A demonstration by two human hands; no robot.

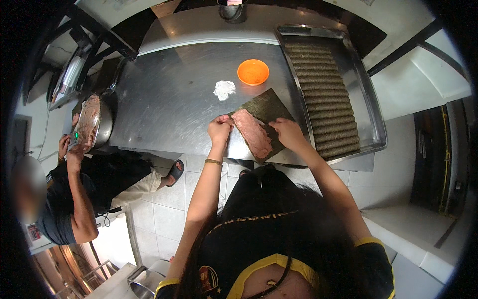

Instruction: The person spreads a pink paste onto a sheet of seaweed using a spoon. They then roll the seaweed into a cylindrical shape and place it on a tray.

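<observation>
A dark green seaweed sheet point(272, 105) lies at a slant on the table's front edge. A flat strip of pink minced meat paste point(253, 134) covers its near left part. My left hand point(219, 128) pinches the sheet's left edge beside the top end of the paste. Over the sheet, on the right of the paste, my right hand point(289, 132) has its fingertips pressed together. What lies between those fingertips is too small to tell.
An orange bowl point(253, 73) and a crumpled white cloth or wrap point(224, 90) sit beyond the sheet. At right, a metal tray point(369, 114) holds a row of many seaweed rolls point(326, 94). At left, a co-worker's hands point(72, 149) work at a metal bowl point(105, 124) of pink paste.
</observation>
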